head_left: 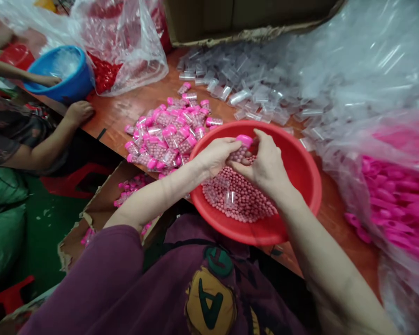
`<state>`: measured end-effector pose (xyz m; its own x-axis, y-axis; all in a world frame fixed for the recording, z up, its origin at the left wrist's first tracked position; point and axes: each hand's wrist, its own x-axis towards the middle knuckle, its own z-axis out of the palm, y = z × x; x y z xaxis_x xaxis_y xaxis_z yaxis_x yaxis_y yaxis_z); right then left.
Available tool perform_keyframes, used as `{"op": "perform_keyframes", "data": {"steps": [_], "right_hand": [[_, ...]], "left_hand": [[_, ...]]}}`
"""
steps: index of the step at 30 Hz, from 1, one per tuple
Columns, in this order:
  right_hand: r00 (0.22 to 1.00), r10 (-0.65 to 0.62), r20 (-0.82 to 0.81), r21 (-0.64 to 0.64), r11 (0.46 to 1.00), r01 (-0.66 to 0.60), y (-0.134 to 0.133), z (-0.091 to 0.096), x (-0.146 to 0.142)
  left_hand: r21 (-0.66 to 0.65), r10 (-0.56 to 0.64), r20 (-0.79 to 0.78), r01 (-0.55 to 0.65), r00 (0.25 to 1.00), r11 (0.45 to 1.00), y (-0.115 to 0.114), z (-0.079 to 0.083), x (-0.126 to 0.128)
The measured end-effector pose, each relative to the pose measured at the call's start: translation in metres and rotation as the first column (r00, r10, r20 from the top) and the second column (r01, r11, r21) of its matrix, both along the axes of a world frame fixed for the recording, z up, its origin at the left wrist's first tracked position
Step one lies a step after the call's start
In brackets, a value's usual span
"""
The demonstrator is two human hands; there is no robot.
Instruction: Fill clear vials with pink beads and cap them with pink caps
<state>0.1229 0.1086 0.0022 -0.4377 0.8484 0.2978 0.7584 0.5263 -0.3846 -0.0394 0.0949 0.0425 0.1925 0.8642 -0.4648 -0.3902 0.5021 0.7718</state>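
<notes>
Both my hands meet over a red basin (300,163) holding small pink beads (240,200). My left hand (214,156) is closed round a clear tube of beads (238,153). My right hand (267,165) pinches at the tube's pink cap (244,139). An empty clear tube (230,197) lies on the beads in the basin. Beyond the basin lies a heap of filled tubes with pink caps (169,132) on the wooden table (125,109).
Empty clear tubes (244,86) pile at the back. A plastic bag of pink caps (398,200) sits at right. A cardboard box (101,204) with filled tubes stands left of my lap. Another person's hands (78,111) rest near a blue bowl (61,70).
</notes>
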Motion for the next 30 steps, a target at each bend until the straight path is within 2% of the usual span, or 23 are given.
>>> {"op": "perform_keyframes", "data": {"steps": [3,7,10,12,15,17,20,23,25,30], "right_hand": [[0.999,0.037,-0.004,0.011,0.999,-0.037,0.0,-0.006,0.006],[0.998,0.042,0.038,0.081,0.996,-0.045,0.0,-0.003,0.013],[0.998,0.047,0.036,0.078,0.996,-0.05,0.001,-0.002,0.019],[0.998,0.064,0.021,0.105,0.992,-0.066,0.001,-0.005,0.021],[0.993,0.107,0.043,0.192,0.975,-0.113,0.0,-0.011,0.02],[0.989,0.124,0.086,0.235,0.962,-0.141,0.001,-0.015,0.017],[0.987,0.135,0.086,0.255,0.955,-0.153,0.001,-0.019,0.013],[0.994,0.108,0.024,0.223,0.969,-0.11,-0.003,-0.017,0.008],[0.997,0.071,0.004,0.173,0.982,-0.071,-0.007,-0.012,0.005],[0.999,0.041,-0.019,-0.041,0.998,-0.041,-0.013,-0.004,-0.001]], "left_hand": [[-0.055,0.009,0.047,-0.007,0.999,0.998,-0.004,-0.008,0.001],[-0.081,0.059,0.075,-0.053,0.995,0.995,-0.007,-0.012,0.01],[-0.066,0.017,0.097,-0.01,0.995,0.998,-0.008,-0.014,0.013],[-0.02,0.012,0.069,-0.011,0.998,1.0,-0.007,-0.018,0.012],[0.112,0.059,-0.055,-0.053,0.997,0.992,-0.005,-0.027,0.008],[0.185,0.057,-0.144,-0.03,0.988,0.982,-0.006,-0.033,0.006],[0.228,0.028,-0.208,0.021,0.978,0.973,-0.009,-0.038,0.003],[0.221,0.015,-0.201,0.03,0.979,0.975,-0.016,-0.033,-0.001],[0.217,-0.002,-0.137,0.032,0.991,0.976,-0.021,-0.028,-0.004],[0.152,-0.001,0.03,-0.004,1.0,0.988,-0.03,-0.018,-0.006]]}}
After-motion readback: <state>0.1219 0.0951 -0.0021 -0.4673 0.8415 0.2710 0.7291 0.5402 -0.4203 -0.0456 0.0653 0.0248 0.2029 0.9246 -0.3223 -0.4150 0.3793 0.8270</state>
